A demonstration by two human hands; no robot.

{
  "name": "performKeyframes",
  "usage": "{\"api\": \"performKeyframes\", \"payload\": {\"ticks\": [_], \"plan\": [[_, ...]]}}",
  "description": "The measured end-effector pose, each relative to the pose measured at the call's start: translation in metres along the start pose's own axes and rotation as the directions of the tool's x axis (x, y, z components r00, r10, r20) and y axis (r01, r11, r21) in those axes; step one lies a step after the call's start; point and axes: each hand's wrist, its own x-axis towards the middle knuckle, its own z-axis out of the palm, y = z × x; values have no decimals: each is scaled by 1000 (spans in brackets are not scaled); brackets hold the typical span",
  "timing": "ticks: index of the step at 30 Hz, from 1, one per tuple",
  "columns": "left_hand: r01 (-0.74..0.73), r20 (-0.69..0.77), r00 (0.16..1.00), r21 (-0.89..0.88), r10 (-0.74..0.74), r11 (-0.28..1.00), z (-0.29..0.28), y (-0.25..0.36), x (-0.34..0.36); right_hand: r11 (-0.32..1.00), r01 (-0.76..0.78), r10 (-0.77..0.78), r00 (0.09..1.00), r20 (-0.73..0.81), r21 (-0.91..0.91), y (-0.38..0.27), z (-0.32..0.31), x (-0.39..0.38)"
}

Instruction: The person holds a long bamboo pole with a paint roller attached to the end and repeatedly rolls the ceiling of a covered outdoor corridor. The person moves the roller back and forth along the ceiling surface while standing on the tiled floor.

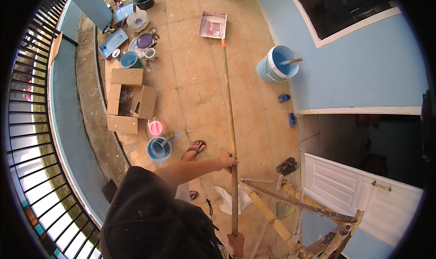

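Well to the left of my grip stand an opened cardboard box (147,102), a pink tub (156,127) and a blue pail (156,158), all apart from my hands. Straight out beyond my grip, the paint tray (202,25) sits on the floor, coated in pale pinkish paint, with the far end of my pole (229,104) reaching its near edge; I can't make out the roller head clearly. My left hand (225,161) is wrapped round the pole's middle stretch, my right hand (236,246) round its near end. Out to the right of my grip is a bucket (268,72) with a stick in it, then the house wall (349,77), evenly blue where I can see it. I'd judge that I'm at the loading stage: the tray is wetted, but no pale paint shows on that wall, so spreading it seems left.
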Motion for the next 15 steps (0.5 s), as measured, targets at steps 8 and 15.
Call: {"api": "performKeyframes", "payload": {"ticks": [8, 15], "plan": [[50, 67, 996, 52, -54, 997, 78, -119, -63, 984, 167, -162, 983, -89, 55, 174, 34, -57], [-55, -14, 998, 308, 62, 950, 89, -225, -87, 817, 428, -404, 903, -146, 387, 210, 133, -16]]}}
